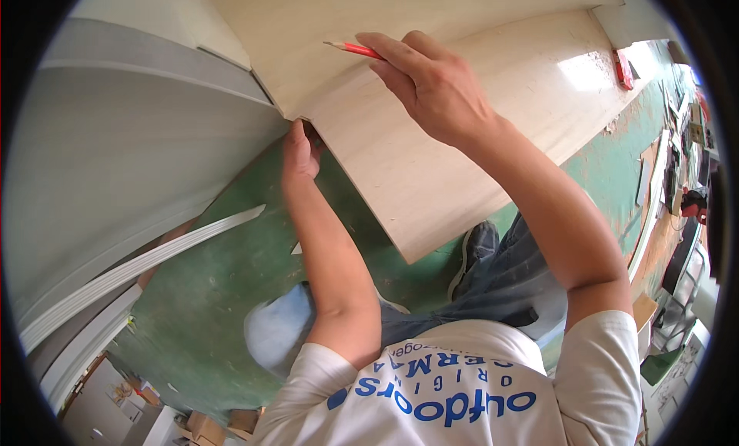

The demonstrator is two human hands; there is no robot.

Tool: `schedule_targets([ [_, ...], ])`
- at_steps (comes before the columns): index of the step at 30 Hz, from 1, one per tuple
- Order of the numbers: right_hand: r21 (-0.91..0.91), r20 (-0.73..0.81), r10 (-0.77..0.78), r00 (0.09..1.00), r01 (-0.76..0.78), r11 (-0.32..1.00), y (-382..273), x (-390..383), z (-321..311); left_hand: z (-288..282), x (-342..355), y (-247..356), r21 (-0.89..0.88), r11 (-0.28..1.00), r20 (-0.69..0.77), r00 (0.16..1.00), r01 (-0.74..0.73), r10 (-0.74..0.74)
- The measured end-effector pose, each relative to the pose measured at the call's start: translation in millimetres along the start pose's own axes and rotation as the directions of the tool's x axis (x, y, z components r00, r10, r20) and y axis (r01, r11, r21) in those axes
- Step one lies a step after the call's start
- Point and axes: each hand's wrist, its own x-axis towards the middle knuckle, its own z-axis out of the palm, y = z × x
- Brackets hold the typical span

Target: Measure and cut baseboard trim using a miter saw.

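A red pencil (356, 49) sits between the thumb and fingers of my right hand (435, 88), its bare wooden point facing left. That hand hovers over a pale wooden board (431, 184) with a straight front edge. My left hand (301, 152) is at the board's left corner, where it meets a tall pale panel (269, 50) and a grey-white panel (154, 130). Its thumb points up along the corner and its fingers look curled. A small dark gap shows beside the fingertips, and what they grip, if anything, is hidden.
Long white strips (146, 269) lean at the left above the green floor (208, 323). A red object (623, 70) rests at the board's far right edge. Tools and offcuts clutter the right side, and cardboard boxes (206, 429) stand at lower left. My shoe (479, 250) is beside the board's near corner.
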Motion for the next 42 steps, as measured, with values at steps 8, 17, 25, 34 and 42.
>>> schedule_targets([
  [8,-0.033,0.026,-0.089,0.996,0.090,0.995,-9,-4,11,13,-4,4,-0.063,0.998,-0.015,1.000,0.007,-0.008],
  [17,-0.049,0.025,-0.070,0.997,0.071,0.996,-24,-2,16,-3,7,-6,0.013,1.000,-0.044,0.999,0.018,-0.017],
  [25,-0.154,0.100,-0.270,0.958,0.283,0.947,-13,49,-13,0,13,-12,-0.005,1.000,-0.004,1.000,-0.002,0.002],
  [34,-0.033,0.201,-0.371,0.907,0.385,0.922,3,66,9,28,-11,5,-0.043,0.999,-0.001,1.000,0.000,0.000],
  [42,0.047,0.437,-0.070,0.897,0.055,0.997,-22,91,-9,21,-13,9,-0.062,0.998,-0.037,0.999,-0.011,0.009],
])
